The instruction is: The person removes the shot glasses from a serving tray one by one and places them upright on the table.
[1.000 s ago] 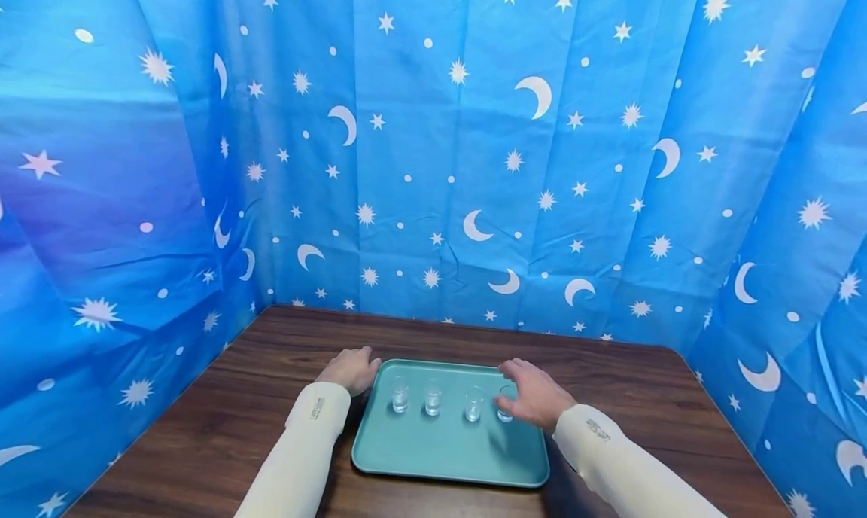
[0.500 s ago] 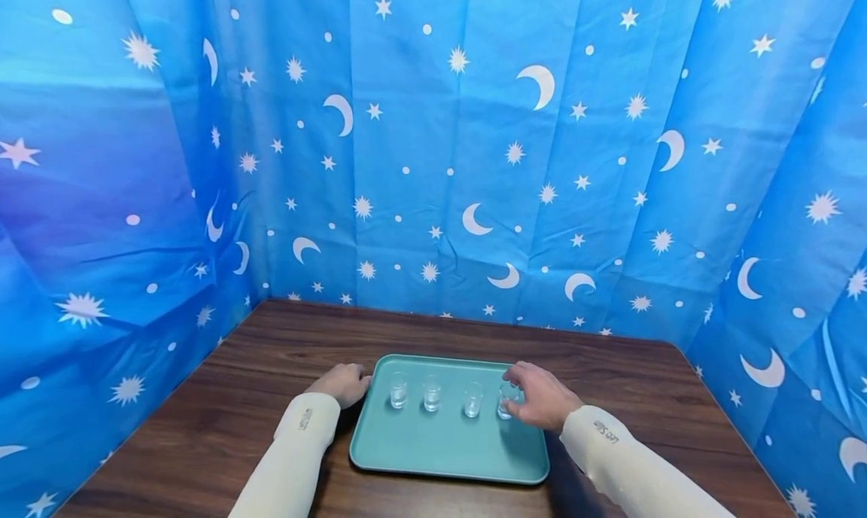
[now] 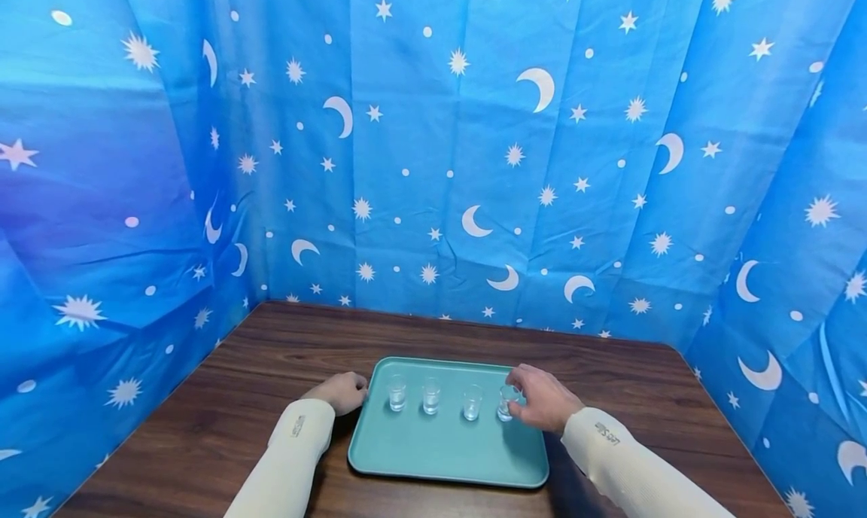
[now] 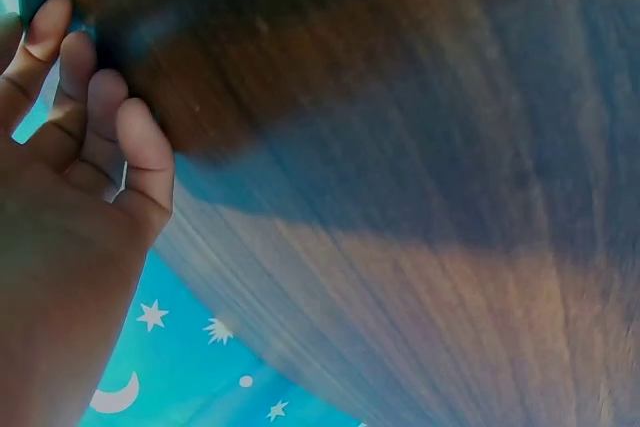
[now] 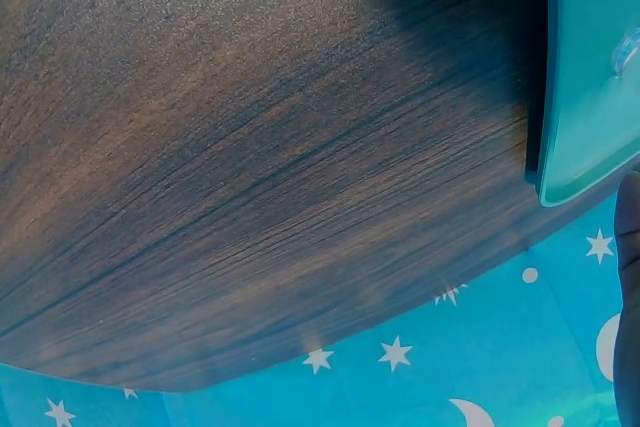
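A green rectangular tray (image 3: 447,454) lies on the table, bearing several small clear shot glasses in a row, among them a left one (image 3: 396,397) and a middle-right one (image 3: 472,403). The thumb and fingers of my right hand (image 3: 546,400) grip the rightmost shot glass (image 3: 504,408), which stands upright. At the tray's left edge, my left hand (image 3: 339,392) holds the rim with bent fingers. The left wrist view shows these curled fingers (image 4: 145,142) from the palm side. Only a dark sliver of the right hand (image 5: 630,277) enters the right wrist view.
The dark wood-grain table (image 3: 284,345) extends around the tray on all sides. Blue cloth (image 3: 420,164) printed with white stars and moons hangs behind the table and along its left and right sides.
My left hand has come down slightly toward the near side along the tray's left edge, its fingers now more bent. The right hand has closed round the rightmost shot glass.
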The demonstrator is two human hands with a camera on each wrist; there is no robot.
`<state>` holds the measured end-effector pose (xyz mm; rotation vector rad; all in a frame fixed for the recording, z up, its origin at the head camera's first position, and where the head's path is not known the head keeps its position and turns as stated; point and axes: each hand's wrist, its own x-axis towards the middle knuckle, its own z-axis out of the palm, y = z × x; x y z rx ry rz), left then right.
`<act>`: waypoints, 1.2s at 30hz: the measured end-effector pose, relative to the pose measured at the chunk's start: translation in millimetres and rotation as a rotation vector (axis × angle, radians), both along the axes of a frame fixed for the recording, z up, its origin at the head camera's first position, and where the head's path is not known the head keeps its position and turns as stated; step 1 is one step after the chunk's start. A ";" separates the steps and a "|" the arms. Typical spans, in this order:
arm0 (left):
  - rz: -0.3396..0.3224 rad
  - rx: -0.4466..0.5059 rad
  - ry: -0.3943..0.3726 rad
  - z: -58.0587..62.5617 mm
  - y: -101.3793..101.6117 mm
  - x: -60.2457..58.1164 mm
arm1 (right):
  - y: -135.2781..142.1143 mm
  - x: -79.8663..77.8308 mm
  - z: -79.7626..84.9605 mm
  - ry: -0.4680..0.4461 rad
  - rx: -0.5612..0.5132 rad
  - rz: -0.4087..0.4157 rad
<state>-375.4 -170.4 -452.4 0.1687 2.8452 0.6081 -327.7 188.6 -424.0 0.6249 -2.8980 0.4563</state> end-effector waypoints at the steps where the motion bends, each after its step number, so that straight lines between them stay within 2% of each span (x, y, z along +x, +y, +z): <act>1: -0.002 0.006 0.008 -1.2 -0.4 0.5 | 0.4 -0.3 -0.1 0.006 0.002 -0.004; 10: -0.077 -0.005 0.082 -15.9 -5.3 2.6 | 6.9 -1.4 0.1 0.023 -0.012 -0.085; 18: -0.127 -0.023 0.143 -19.6 -7.7 2.1 | 17.8 -6.3 1.3 0.077 -0.049 -0.132; 25: -0.130 -0.016 0.139 -20.5 -8.7 2.0 | 35.7 -12.7 1.0 0.094 -0.118 -0.217; 30: -0.131 -0.023 0.139 -20.6 -9.2 2.4 | 50.7 -18.2 -1.0 0.150 -0.162 -0.265; 33: -0.122 -0.026 0.140 -19.0 -9.2 3.4 | 58.4 -20.0 -2.7 0.177 -0.168 -0.283; 36: -0.115 -0.023 0.139 -17.2 -8.2 4.2 | 63.9 -19.7 -5.5 0.167 -0.165 -0.296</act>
